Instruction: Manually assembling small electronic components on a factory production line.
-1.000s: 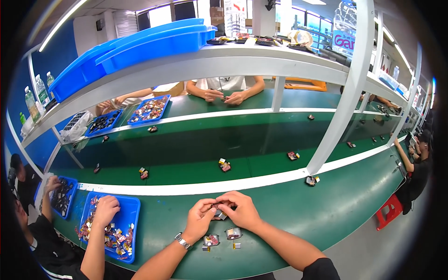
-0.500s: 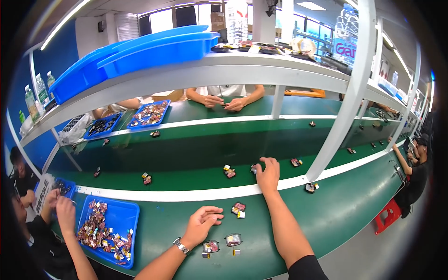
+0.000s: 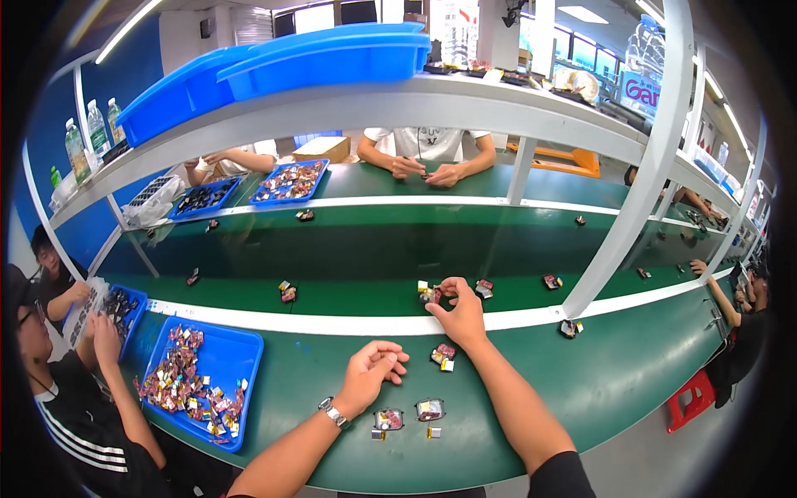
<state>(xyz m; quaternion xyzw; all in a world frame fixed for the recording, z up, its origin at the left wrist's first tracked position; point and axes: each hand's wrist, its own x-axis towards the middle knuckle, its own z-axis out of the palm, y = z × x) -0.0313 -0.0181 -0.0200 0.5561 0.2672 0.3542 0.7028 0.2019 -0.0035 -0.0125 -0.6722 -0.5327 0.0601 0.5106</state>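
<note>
My right hand (image 3: 461, 311) reaches over the white rail to the green belt, thumb and forefinger closing about a small electronic assembly (image 3: 428, 293) with a board and a silvery battery cell. My left hand (image 3: 374, 373), a metal watch on its wrist, hovers over the green bench with fingers loosely curled and apart, nothing visible in them. Between the hands lies another assembly (image 3: 443, 355) with a yellow-edged cell. Nearer me, two dark-framed watch-like cases (image 3: 430, 409) lie side by side, a small battery cell (image 3: 434, 432) by each.
A blue tray (image 3: 257, 357) heaped with assemblies stands left, beside two people. Assemblies (image 3: 287, 292) dot the belt (image 3: 357, 274). A white post (image 3: 618, 191) rises at right, under an overhead shelf (image 3: 357, 104) with blue bins. A person works across the belt. A red stool (image 3: 691, 398) stands right.
My right hand has moved left along the belt, from one assembly to its neighbour, and its fingers have come around it. My left hand stays over the bench. The whole view has shifted slightly.
</note>
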